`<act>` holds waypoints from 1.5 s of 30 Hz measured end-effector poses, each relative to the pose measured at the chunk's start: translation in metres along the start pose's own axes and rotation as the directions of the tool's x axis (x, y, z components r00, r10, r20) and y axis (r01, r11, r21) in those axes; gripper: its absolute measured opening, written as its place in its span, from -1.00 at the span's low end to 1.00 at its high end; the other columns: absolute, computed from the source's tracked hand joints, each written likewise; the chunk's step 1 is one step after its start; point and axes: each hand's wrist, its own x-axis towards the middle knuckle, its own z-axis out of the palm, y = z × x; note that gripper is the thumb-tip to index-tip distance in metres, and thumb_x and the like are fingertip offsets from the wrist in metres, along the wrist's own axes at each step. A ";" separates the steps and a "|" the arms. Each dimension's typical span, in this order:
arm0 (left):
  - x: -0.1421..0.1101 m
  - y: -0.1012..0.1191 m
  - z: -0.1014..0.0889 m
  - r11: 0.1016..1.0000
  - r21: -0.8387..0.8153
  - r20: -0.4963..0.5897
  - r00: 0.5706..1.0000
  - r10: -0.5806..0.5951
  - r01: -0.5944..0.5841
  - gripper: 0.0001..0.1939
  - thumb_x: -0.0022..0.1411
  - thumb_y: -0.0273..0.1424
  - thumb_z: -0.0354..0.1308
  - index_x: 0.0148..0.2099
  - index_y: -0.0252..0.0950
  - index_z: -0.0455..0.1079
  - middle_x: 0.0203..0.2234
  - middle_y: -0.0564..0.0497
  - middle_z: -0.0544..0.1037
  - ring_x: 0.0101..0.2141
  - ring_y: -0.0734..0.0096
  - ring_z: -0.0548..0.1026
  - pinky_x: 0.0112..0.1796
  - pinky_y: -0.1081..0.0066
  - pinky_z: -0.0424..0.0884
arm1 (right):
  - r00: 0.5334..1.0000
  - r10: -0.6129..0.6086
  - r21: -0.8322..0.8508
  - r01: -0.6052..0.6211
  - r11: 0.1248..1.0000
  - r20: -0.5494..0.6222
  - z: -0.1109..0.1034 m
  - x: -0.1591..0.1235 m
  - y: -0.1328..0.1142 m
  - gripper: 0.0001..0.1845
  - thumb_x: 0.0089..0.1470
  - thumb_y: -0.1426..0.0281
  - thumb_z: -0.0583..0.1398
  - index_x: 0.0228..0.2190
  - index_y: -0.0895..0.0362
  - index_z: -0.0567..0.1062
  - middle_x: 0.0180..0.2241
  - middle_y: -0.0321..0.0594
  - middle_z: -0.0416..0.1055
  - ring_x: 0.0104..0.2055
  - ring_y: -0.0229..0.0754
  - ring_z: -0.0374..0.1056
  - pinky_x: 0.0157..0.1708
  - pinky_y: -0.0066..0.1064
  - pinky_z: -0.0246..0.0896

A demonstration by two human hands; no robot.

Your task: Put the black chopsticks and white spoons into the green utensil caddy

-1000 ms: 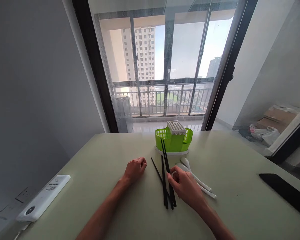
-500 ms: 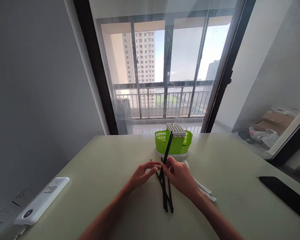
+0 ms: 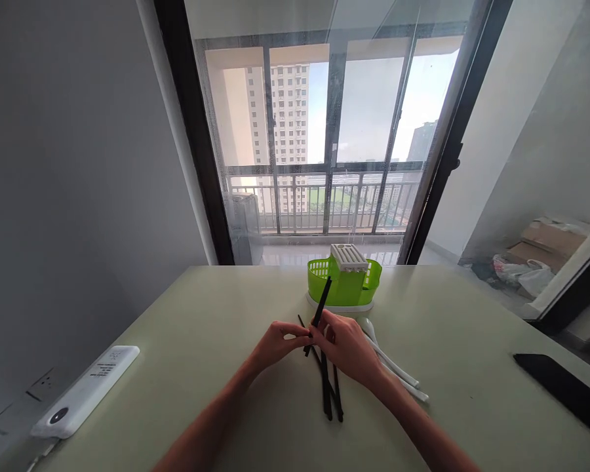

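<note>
Black chopsticks stand tilted in front of me, upper ends leaning right and away. My right hand grips them between thumb and fingers. From the other side, my left hand pinches their lower part with thumb and forefinger, its fingertips meeting the right hand's. Several more black chopsticks lie crossed on the table beneath my hands, partly covered by them. Just beyond stands a green utensil caddy with a white slotted top. White spoons lie beside my right hand, their bowls toward the caddy.
At the table's left edge lies a long white device with a cable. A flat black object lies at the right edge. Behind the pale table are a glass door and a balcony. Cardboard boxes and bags sit at far right.
The held chopsticks have come lower and lean more, apart from those on the table. My left fingers have closed onto them. The view has shifted slightly.
</note>
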 end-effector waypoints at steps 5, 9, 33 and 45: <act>0.001 -0.003 0.003 0.998 -0.039 0.030 0.998 -0.046 0.047 -0.69 0.13 -0.15 0.37 -0.21 -0.28 0.69 -0.31 -0.03 0.72 -0.26 0.20 0.63 -0.14 0.34 0.49 | 0.990 -0.039 0.009 0.041 0.999 -0.136 -0.018 0.007 -0.016 -0.72 0.32 0.21 0.11 -0.42 0.05 0.35 -0.48 -0.34 0.47 -0.51 -0.26 0.29 -0.43 -0.43 0.09; 0.000 -0.002 0.007 0.996 0.015 0.017 0.996 -0.091 0.091 -0.65 0.10 -0.11 0.38 -0.23 -0.30 0.70 -0.34 -0.03 0.72 -0.27 0.19 0.62 -0.17 0.36 0.47 | 0.979 -0.058 0.031 0.066 0.997 -0.198 -0.032 0.014 -0.025 -0.70 0.32 0.19 0.12 -0.43 0.04 0.32 -0.49 -0.35 0.43 -0.52 -0.26 0.25 -0.46 -0.41 0.08; 0.000 -0.016 0.009 0.992 -0.005 0.089 0.988 -0.123 0.124 -0.71 0.00 -0.20 0.44 -0.33 -0.33 0.64 -0.42 -0.02 0.65 -0.36 0.31 0.56 -0.28 0.37 0.46 | 0.966 -0.073 -0.026 0.069 0.997 -0.249 -0.037 0.019 -0.016 -0.69 0.35 0.14 0.10 -0.38 0.04 0.35 -0.45 -0.34 0.51 -0.55 -0.26 0.28 -0.48 -0.40 0.06; 0.000 -0.022 0.016 0.990 0.119 0.110 0.990 -0.091 0.078 -0.67 0.02 -0.14 0.44 -0.25 -0.28 0.66 -0.36 0.00 0.67 -0.39 0.40 0.52 -0.30 0.44 0.41 | 0.950 0.019 0.144 0.028 0.989 -0.311 -0.108 0.033 -0.022 -0.57 0.25 -0.04 0.16 -0.42 0.04 0.34 -0.64 -0.40 0.37 -0.63 -0.25 0.33 -0.56 -0.45 0.17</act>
